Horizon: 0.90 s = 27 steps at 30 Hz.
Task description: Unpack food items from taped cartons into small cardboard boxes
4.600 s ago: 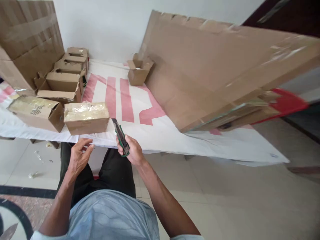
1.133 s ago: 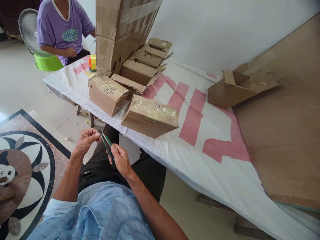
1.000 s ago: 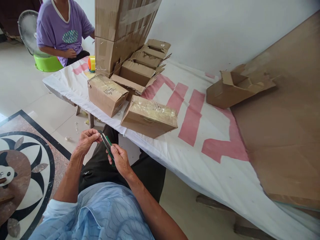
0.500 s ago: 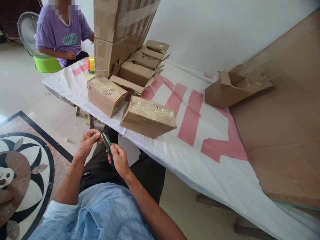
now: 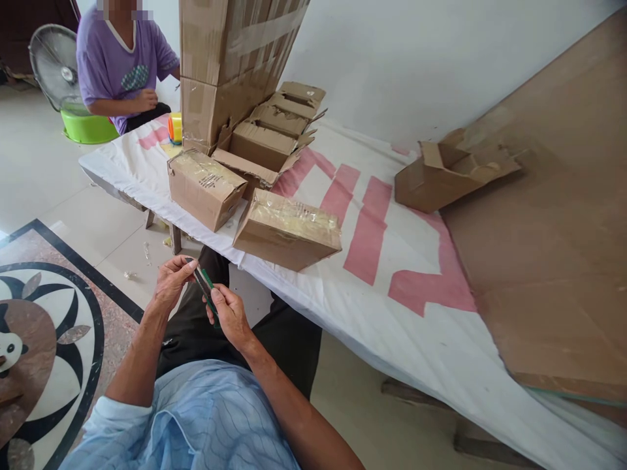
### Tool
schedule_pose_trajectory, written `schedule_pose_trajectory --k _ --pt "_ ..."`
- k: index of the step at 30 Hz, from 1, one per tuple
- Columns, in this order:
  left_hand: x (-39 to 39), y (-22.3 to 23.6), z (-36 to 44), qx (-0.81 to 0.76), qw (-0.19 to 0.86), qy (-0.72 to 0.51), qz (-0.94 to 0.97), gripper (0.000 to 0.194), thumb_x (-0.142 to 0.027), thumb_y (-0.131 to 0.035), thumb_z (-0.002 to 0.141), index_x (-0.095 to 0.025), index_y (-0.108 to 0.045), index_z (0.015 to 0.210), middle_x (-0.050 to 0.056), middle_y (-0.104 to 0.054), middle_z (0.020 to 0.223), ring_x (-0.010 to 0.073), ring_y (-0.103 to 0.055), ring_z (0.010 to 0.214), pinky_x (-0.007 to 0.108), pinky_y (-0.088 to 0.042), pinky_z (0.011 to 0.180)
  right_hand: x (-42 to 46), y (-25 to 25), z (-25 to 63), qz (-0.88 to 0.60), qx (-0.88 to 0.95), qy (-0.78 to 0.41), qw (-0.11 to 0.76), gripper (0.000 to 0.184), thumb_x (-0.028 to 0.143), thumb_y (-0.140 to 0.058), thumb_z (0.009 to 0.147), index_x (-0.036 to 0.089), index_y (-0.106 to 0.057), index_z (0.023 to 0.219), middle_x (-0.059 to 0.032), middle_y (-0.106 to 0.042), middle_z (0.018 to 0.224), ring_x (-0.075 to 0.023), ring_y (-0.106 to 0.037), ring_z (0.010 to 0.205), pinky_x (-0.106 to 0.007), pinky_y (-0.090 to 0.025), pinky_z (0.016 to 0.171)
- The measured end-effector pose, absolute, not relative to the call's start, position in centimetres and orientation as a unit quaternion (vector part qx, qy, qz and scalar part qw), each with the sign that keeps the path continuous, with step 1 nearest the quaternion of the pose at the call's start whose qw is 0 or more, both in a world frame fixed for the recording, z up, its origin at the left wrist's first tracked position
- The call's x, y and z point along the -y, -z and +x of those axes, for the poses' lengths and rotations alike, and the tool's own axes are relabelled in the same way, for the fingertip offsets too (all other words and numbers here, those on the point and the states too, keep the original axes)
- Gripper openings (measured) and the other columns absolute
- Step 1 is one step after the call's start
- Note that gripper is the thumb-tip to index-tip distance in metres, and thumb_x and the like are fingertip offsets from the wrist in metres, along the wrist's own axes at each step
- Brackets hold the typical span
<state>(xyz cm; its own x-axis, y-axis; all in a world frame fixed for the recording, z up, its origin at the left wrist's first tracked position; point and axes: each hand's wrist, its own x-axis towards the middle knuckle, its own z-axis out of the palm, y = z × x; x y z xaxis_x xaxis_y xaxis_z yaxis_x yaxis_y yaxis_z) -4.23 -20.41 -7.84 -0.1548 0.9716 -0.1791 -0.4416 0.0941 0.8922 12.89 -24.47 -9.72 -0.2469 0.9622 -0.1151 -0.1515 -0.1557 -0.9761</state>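
Observation:
Over my lap I hold a green utility knife (image 5: 204,287) in both hands. My right hand (image 5: 228,315) is wrapped round its handle. My left hand (image 5: 169,282) pinches its front end with the fingertips. Just beyond my hands, at the near edge of the white and red cloth on the table (image 5: 372,294), lies a taped cardboard box (image 5: 287,229). A second taped box (image 5: 204,188) stands to its left.
Open cardboard boxes (image 5: 274,134) and a tall taped carton (image 5: 230,59) stand behind the two boxes. One open box (image 5: 448,175) lies on its side further right. A big cardboard sheet (image 5: 558,228) leans at the right. A person in a purple shirt (image 5: 122,62) sits at the table's far end, by a fan (image 5: 49,59) and a green basin (image 5: 88,127).
Since 4.6 s ago my view has swung left and my left hand has come onto the knife's front end. Over the last second both hands have stayed on the knife.

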Motion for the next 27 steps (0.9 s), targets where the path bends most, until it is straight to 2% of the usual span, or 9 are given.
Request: schedule_pose_trajectory --k 5,12,14,17,19,21,24,27 --pt "20.3 8.1 -4.2 -0.474 0.555 -0.613 0.303 0.047 -0.049 -0.109 0.063 -0.017 -0.076 0.074 0.000 -0.069 0.067 0.0113 -0.062 0.059 0.024 -0.053 0.061 24.4 10.1 12.8 -0.428 0.471 -0.632 0.442 0.056 0.080 -0.068 0.096 0.023 -0.069 0.093 0.0001 -0.069 0.081 -0.0097 -0.051 0.051 -0.025 -0.044 0.045" --pt "19.8 8.4 -4.9 -0.497 0.508 -0.629 0.314 0.055 -0.062 -0.102 0.069 -0.019 -0.069 0.067 0.001 -0.067 0.065 0.0127 -0.061 0.059 0.026 -0.052 0.060 24.2 10.2 13.4 -0.440 0.443 -0.624 0.469 0.059 0.082 -0.070 0.095 0.023 -0.068 0.091 -0.0005 -0.069 0.081 -0.0106 -0.052 0.052 -0.026 -0.043 0.046" --pt "19.6 8.8 -5.2 -0.527 0.479 -0.616 0.336 0.058 -0.068 -0.096 0.075 -0.020 -0.066 0.065 0.002 -0.067 0.065 0.0134 -0.061 0.060 0.027 -0.053 0.061 24.2 10.1 14.0 -0.447 0.442 -0.614 0.478 0.055 0.079 -0.073 0.094 0.024 -0.069 0.093 0.0015 -0.065 0.075 -0.0114 -0.050 0.052 -0.027 -0.043 0.048" --pt "18.8 9.5 -5.4 -0.575 0.407 -0.570 0.424 0.059 -0.072 -0.078 0.089 -0.021 -0.064 0.062 0.005 -0.068 0.067 0.0161 -0.064 0.065 0.029 -0.056 0.066 23.9 9.7 15.4 -0.473 0.454 -0.586 0.477 0.046 0.070 -0.077 0.092 0.025 -0.071 0.099 0.0071 -0.053 0.062 -0.0135 -0.047 0.052 -0.028 -0.042 0.051" --pt "18.0 9.8 -5.2 -0.590 0.365 -0.541 0.476 0.054 -0.067 -0.071 0.093 -0.021 -0.068 0.065 0.006 -0.070 0.070 0.0183 -0.066 0.069 0.031 -0.058 0.068 23.7 9.4 16.6 -0.496 0.455 -0.557 0.486 0.042 0.066 -0.078 0.091 0.025 -0.071 0.101 0.0083 -0.050 0.060 -0.0142 -0.045 0.053 -0.029 -0.041 0.053" --pt "17.0 9.9 -4.8 -0.591 0.346 -0.529 0.501 0.038 -0.056 -0.074 0.091 -0.021 -0.074 0.074 0.005 -0.074 0.077 0.0204 -0.069 0.075 0.032 -0.059 0.070 23.4 9.1 18.1 -0.517 0.453 -0.522 0.505 0.040 0.063 -0.079 0.088 0.026 -0.070 0.099 0.0078 -0.052 0.063 -0.0144 -0.045 0.055 -0.029 -0.041 0.054" --pt "14.6 9.3 -3.8 -0.573 0.311 -0.508 0.563 0.015 -0.035 -0.077 0.088 -0.023 -0.083 0.094 0.008 -0.083 0.103 0.0234 -0.075 0.094 0.032 -0.061 0.077 22.6 8.7 20.6 -0.545 0.444 -0.470 0.534 0.040 0.062 -0.083 0.084 0.026 -0.068 0.095 0.0074 -0.054 0.067 -0.0147 -0.047 0.059 -0.030 -0.042 0.059" --pt "11.5 8.4 -2.9 -0.538 0.259 -0.451 0.664 0.030 -0.021 -0.070 0.092 -0.022 -0.085 0.117 0.013 -0.083 0.133 0.0266 -0.078 0.113 0.035 -0.065 0.085 21.7 8.4 23.4 -0.577 0.424 -0.408 0.566 0.041 0.061 -0.083 0.082 0.026 -0.068 0.095 0.0074 -0.055 0.068 -0.0156 -0.048 0.062 -0.032 -0.044 0.062"
